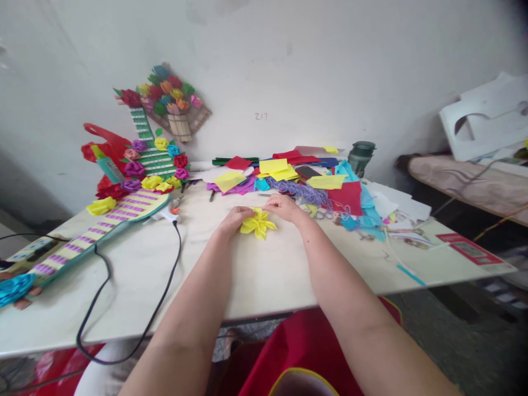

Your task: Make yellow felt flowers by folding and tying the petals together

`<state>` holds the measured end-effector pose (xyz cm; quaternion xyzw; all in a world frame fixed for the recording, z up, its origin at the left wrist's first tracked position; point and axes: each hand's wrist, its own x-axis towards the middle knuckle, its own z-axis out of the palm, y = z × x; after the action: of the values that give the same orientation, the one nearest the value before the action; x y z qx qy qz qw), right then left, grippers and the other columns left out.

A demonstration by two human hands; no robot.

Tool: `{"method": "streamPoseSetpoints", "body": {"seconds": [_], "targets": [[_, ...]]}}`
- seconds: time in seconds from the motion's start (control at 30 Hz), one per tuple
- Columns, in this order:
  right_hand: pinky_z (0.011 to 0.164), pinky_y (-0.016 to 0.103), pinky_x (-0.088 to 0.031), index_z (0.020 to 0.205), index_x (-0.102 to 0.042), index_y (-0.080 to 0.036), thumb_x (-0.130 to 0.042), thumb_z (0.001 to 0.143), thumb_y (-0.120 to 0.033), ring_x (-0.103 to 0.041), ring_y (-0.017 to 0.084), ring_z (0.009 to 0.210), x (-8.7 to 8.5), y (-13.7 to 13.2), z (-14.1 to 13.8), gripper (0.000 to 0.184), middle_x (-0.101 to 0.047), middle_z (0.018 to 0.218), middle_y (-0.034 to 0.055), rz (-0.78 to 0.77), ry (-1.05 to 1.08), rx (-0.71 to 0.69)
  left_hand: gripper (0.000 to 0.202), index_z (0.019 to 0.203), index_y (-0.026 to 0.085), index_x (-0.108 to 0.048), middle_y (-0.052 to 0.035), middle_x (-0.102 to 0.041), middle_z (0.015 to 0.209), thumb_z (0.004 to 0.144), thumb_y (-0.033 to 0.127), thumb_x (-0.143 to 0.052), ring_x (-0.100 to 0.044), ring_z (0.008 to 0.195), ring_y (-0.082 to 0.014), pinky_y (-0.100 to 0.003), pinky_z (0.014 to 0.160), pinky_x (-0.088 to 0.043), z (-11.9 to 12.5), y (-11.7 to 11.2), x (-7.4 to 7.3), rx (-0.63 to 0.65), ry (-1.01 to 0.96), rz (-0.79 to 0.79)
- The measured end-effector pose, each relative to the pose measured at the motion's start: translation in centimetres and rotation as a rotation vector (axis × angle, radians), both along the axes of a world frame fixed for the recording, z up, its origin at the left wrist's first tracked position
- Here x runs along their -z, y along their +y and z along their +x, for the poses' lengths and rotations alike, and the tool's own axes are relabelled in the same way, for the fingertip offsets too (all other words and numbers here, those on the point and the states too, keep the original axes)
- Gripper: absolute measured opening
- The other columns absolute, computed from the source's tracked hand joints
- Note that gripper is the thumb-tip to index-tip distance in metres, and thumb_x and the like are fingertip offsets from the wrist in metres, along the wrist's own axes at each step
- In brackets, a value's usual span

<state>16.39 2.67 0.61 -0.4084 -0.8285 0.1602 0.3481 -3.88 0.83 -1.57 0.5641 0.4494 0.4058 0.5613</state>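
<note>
A yellow paper flower [258, 223] with spread, pointed petals is between my two hands, over the middle of the table. My left hand [238, 219] is closed with its fingertips on a petal at the flower's left side. On the upper right side, my right hand [284, 207] pinches another petal. Just beyond my right hand lies a tangle of purple yarn [303, 190]. Scissors [268, 195] lie partly hidden behind that hand.
Coloured paper sheets [259, 171] are heaped along the wall, with a dark green bottle [362, 158] at their right. On the left are paper-flower decorations [154, 162], a glue gun [168, 213] and its looping black cord [168, 283]. White paper scraps [402, 203] lie to the right.
</note>
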Motion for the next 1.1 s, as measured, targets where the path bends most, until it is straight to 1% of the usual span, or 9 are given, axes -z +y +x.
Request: {"method": "streamPoseSetpoints", "body": {"seconds": [0.17, 0.37, 0.47, 0.63, 0.73, 0.8, 0.87, 1.0, 1.1], "targets": [[0.075, 0.027, -0.049, 0.087, -0.08, -0.015, -0.062, 0.085, -0.036, -0.068, 0.019, 0.083, -0.4, -0.5, 0.1, 0.028, -0.077, 0.086, 0.0059, -0.098, -0.007, 0.008, 0.026, 0.07, 0.011, -0.067, -0.0048, -0.066, 0.061, 0.061, 0.035, -0.074, -0.059, 0.053, -0.0142, -0.025, 0.053, -0.044, -0.1, 0.0, -0.1, 0.007, -0.005, -0.015], [0.098, 0.032, -0.05, 0.116, -0.073, -0.024, -0.062, 0.085, -0.031, -0.068, 0.02, 0.111, -0.7, -0.8, 0.0, 0.033, -0.072, 0.122, 0.0068, -0.126, 0.037, -0.044, 0.027, 0.071, 0.011, -0.069, -0.0068, -0.068, 0.063, 0.06, 0.035, -0.074, -0.062, 0.057, -0.0169, -0.027, 0.057, -0.047, 0.1, -0.2, -0.3, 0.011, -0.038, -0.008], [0.099, 0.033, -0.05, 0.111, -0.076, -0.024, -0.063, 0.085, -0.03, -0.068, 0.021, 0.113, -0.7, -0.7, -0.1, 0.029, -0.073, 0.118, 0.0066, -0.134, -0.005, -0.044, 0.027, 0.071, 0.01, -0.069, -0.0072, -0.068, 0.063, 0.058, 0.034, -0.073, -0.063, 0.058, -0.0181, -0.028, 0.058, -0.048, 0.3, -0.3, -0.5, 0.018, -0.042, -0.012], [0.09, 0.031, -0.053, 0.103, -0.079, -0.024, -0.065, 0.084, -0.025, -0.071, 0.02, 0.101, -0.4, -0.6, -0.1, 0.023, -0.076, 0.109, 0.0067, -0.14, -0.023, -0.018, 0.023, 0.07, 0.011, -0.069, -0.0068, -0.068, 0.062, 0.059, 0.03, -0.072, -0.061, 0.053, -0.0167, -0.027, 0.054, -0.046, 0.4, -0.5, -0.9, 0.018, -0.039, -0.005], [0.077, 0.027, -0.053, 0.103, -0.078, -0.023, -0.065, 0.084, -0.025, -0.07, 0.016, 0.08, -0.5, -0.7, -0.1, 0.024, -0.079, 0.092, 0.0047, -0.153, 0.001, -0.018, 0.021, 0.069, 0.011, -0.068, -0.0062, -0.067, 0.06, 0.06, 0.03, -0.071, -0.06, 0.052, -0.016, -0.026, 0.053, -0.045, 0.5, -0.9, -1.3, 0.019, -0.049, -0.001], [0.066, 0.026, -0.051, 0.107, -0.077, -0.022, -0.064, 0.085, -0.027, -0.063, 0.012, 0.062, -0.5, -0.8, 0.0, 0.027, -0.076, 0.076, 0.0027, -0.196, 0.008, -0.015, 0.022, 0.069, 0.011, -0.068, -0.0058, -0.067, 0.06, 0.059, 0.031, -0.072, -0.059, 0.051, -0.0155, -0.026, 0.053, -0.045, 0.5, -1.2, -1.6, 0.026, -0.065, 0.001], [0.061, 0.025, -0.048, 0.109, -0.077, -0.02, -0.063, 0.085, -0.028, -0.058, 0.01, 0.054, -0.5, -0.9, 0.0, 0.029, -0.073, 0.069, 0.002, -0.224, 0.02, -0.017, 0.025, 0.069, 0.01, -0.068, -0.0067, -0.068, 0.062, 0.059, 0.033, -0.074, -0.061, 0.053, -0.0162, -0.027, 0.054, -0.045, 0.6, -1.4, -1.7, 0.039, -0.082, -0.001], [0.072, 0.025, -0.05, 0.104, -0.078, -0.023, -0.064, 0.085, -0.026, -0.066, 0.014, 0.074, -0.2, -0.4, 0.0, 0.024, -0.077, 0.092, 0.0055, -0.132, 0.057, -0.055, 0.028, 0.071, 0.01, -0.069, -0.0074, -0.068, 0.062, 0.057, 0.033, -0.078, -0.061, 0.054, -0.0163, -0.027, 0.055, -0.045, 0.5, -1.3, -1.7, 0.039, -0.103, -0.008], [0.079, 0.026, -0.049, 0.101, -0.079, -0.025, -0.065, 0.085, -0.027, -0.067, 0.016, 0.085, -0.1, 0.1, 0.1, 0.022, -0.076, 0.096, 0.0059, -0.039, -0.014, -0.04, 0.028, 0.072, 0.009, -0.069, -0.0079, -0.068, 0.061, 0.058, 0.031, -0.079, -0.061, 0.053, -0.016, -0.028, 0.055, -0.045, 0.4, -1.1, -1.5, 0.041, -0.128, -0.009]]}}
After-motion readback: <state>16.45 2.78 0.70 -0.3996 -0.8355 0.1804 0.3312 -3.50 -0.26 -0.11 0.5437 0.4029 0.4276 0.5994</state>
